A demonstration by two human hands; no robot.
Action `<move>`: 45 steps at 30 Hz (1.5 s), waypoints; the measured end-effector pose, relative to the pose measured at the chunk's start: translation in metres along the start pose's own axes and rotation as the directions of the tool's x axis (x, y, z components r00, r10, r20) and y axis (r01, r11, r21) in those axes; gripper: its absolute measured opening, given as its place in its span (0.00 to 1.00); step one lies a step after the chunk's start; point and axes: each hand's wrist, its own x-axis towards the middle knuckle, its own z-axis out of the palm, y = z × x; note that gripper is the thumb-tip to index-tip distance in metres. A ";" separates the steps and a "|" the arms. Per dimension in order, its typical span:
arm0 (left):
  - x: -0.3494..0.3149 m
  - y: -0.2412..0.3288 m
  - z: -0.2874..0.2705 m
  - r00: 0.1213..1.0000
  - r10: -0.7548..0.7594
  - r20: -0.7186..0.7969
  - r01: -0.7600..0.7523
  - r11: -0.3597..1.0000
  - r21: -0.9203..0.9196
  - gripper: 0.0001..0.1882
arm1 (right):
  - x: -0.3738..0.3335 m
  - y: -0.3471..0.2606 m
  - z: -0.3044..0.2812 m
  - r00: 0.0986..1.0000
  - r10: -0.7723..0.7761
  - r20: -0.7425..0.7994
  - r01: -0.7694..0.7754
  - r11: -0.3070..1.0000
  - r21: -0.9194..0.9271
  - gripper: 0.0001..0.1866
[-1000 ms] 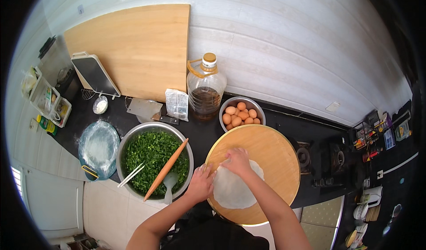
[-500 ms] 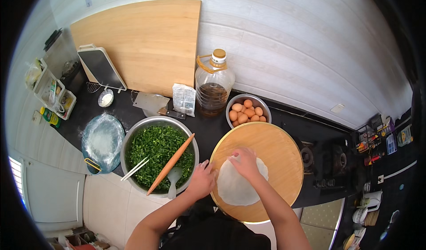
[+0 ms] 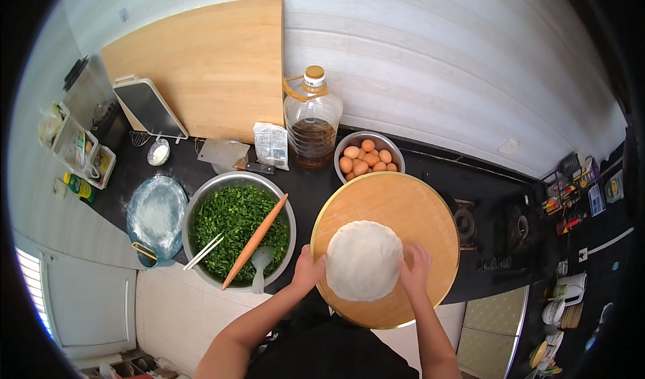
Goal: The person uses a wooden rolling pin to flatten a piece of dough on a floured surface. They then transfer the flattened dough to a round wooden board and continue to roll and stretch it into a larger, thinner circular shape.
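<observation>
A pale round of dough with a pinched-looking rim is on a round wooden board. At its left edge, the fingers of my left hand are closed on the rim. My right hand grips the opposite edge, thumb inward. Left of the board stands a steel basin of chopped greens. Across the basin lies a wooden rolling pin with tapered ends. A grey spoon and white chopsticks rest in it too.
Behind the board are a bowl of brown eggs and a large oil jug. A cleaver lies behind the basin. A floury blue container stands at the left, and stove burners are at the right.
My right hand has moved from the dough's far edge to its right side. The dough now looks rounder and sits slightly higher in view. My left hand has come onto its left edge.
</observation>
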 end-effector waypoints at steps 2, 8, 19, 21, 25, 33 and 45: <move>0.001 -0.011 0.010 0.997 -0.036 -0.067 0.029 0.995 -0.098 0.21 | -0.011 0.002 -0.005 0.999 0.042 0.017 -0.042 0.999 0.005 0.23; -0.012 -0.030 0.023 0.986 -0.126 -0.106 0.107 0.979 -0.171 0.17 | -0.027 0.015 -0.009 0.995 0.084 0.044 -0.087 0.995 0.050 0.22; -0.014 -0.048 0.034 0.983 -0.153 -0.103 0.097 0.904 -0.417 0.15 | -0.029 0.014 -0.015 0.998 0.030 0.054 -0.036 0.994 0.102 0.21; -0.022 -0.044 0.032 0.985 -0.168 -0.040 0.110 0.789 -0.604 0.14 | -0.030 0.019 -0.014 0.998 0.022 0.056 -0.029 0.993 0.110 0.21; -0.033 -0.047 0.038 0.991 -0.098 -0.091 0.041 0.868 -0.494 0.15 | -0.034 0.022 -0.014 0.997 -0.014 0.070 0.005 0.992 0.129 0.21; -0.034 -0.055 0.044 0.986 -0.077 -0.147 -0.020 0.826 -0.564 0.15 | -0.039 0.024 -0.025 0.992 -0.021 0.126 0.005 0.993 0.121 0.23; -0.056 -0.047 0.048 0.989 -0.133 -0.067 0.053 0.729 -0.682 0.16 | -0.055 0.019 -0.028 0.965 -0.104 0.239 0.103 0.995 0.019 0.27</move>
